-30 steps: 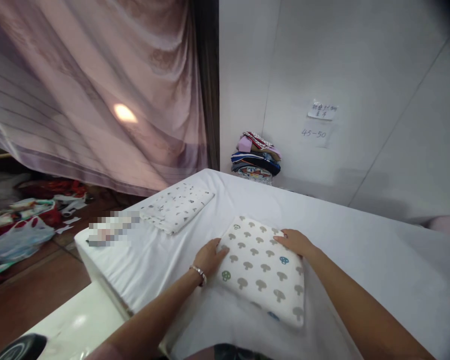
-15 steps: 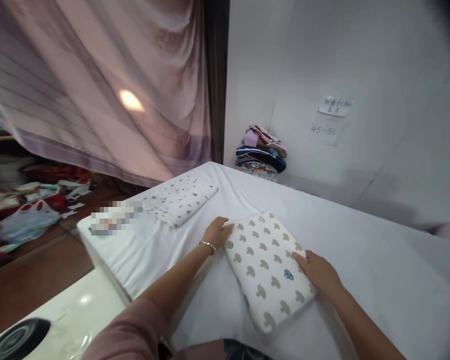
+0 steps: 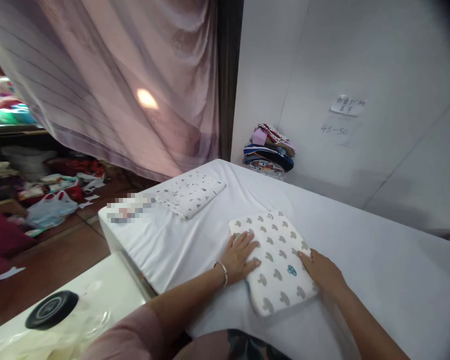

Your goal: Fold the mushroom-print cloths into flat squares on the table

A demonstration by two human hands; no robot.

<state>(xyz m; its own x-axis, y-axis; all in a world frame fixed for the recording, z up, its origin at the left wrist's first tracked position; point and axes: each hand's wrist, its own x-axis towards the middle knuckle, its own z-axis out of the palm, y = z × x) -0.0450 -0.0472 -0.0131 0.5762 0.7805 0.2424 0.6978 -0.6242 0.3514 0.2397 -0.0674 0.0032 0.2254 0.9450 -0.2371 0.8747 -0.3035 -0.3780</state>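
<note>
A folded white cloth with grey mushroom prints and a few coloured ones lies on the white-covered table in front of me. My left hand, a bracelet at its wrist, rests flat on the cloth's left part with fingers spread. At the opposite edge, my right hand grips the cloth with the thumb on top; its other fingers are mostly hidden. Farther back on the left is another folded white cloth with small dark prints, apart from both hands.
A blurred-out item is on the table's far left corner. Stacked folded clothes stand by the wall beyond the far edge. A pink curtain hangs behind. A black round object sits on the lower white surface at left.
My left hand has moved from the cloth's upper left edge onto its top and flattened out. The right hand keeps its hold at the right edge. The view has shifted slightly left.
</note>
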